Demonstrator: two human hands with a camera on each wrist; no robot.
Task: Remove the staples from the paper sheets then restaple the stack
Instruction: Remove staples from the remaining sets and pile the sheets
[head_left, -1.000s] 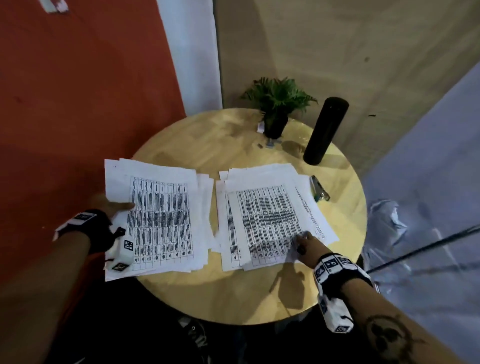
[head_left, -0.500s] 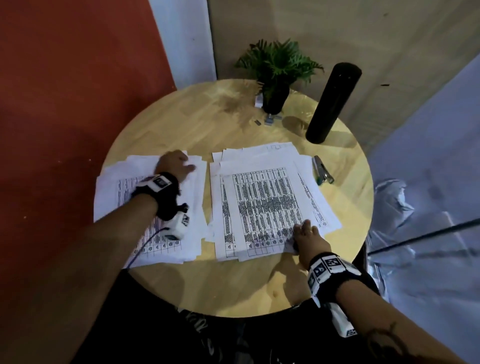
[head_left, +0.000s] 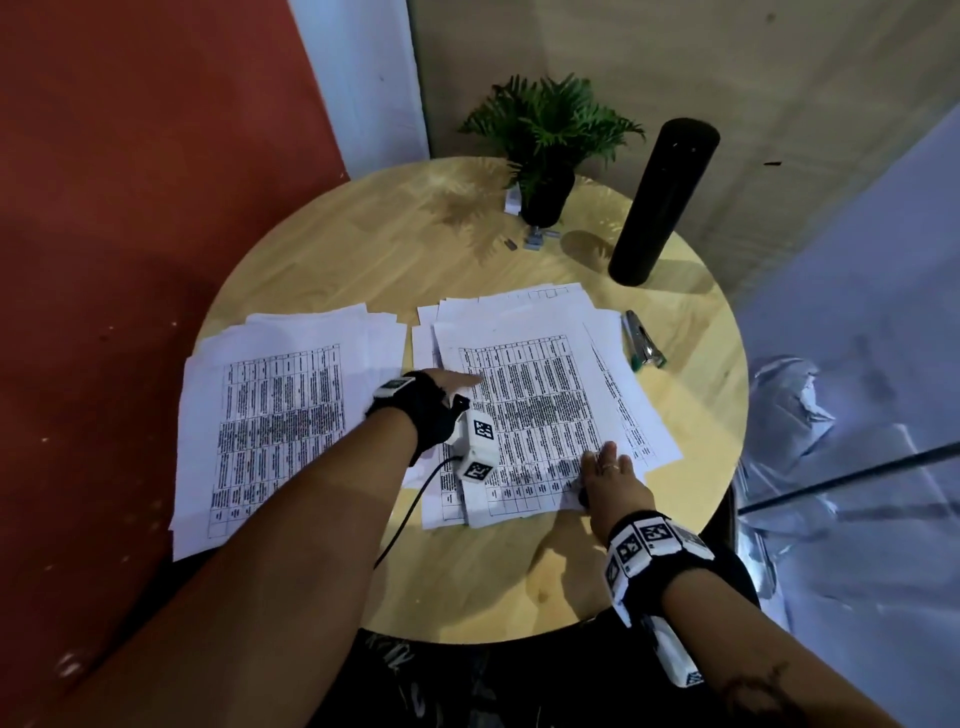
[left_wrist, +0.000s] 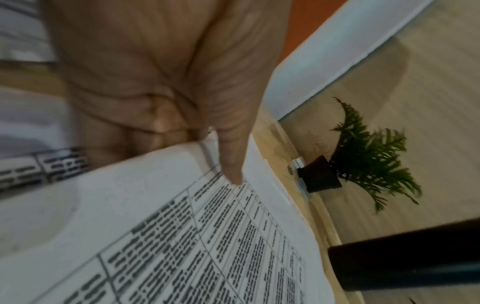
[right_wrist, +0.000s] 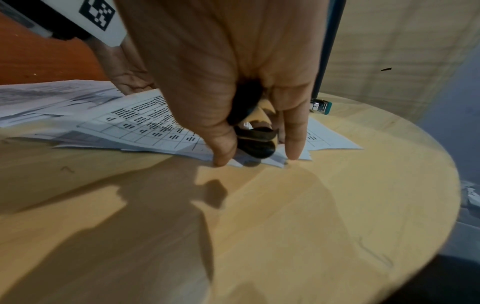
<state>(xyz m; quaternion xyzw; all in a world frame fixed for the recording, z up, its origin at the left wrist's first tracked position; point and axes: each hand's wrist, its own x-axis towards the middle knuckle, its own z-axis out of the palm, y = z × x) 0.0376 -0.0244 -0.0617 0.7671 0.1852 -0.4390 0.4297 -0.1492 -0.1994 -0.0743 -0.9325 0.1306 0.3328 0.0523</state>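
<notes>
Two loose piles of printed sheets lie on the round wooden table: a left pile and a right pile. My left hand reaches across to the right pile's left edge. In the left wrist view its thumb lies on the top sheet while the fingers go under the raised edge. My right hand rests on the pile's near right corner and grips a black staple remover, with two fingertips pressing the paper. A silver stapler lies just right of the pile.
At the back of the table stand a small potted plant and a tall black cylinder, with small metal bits near the pot. An orange wall is on the left. Crumpled plastic lies on the right.
My left hand has left the left pile and crossed to the left edge of the right pile. The right hand has stayed at that pile's near corner.
</notes>
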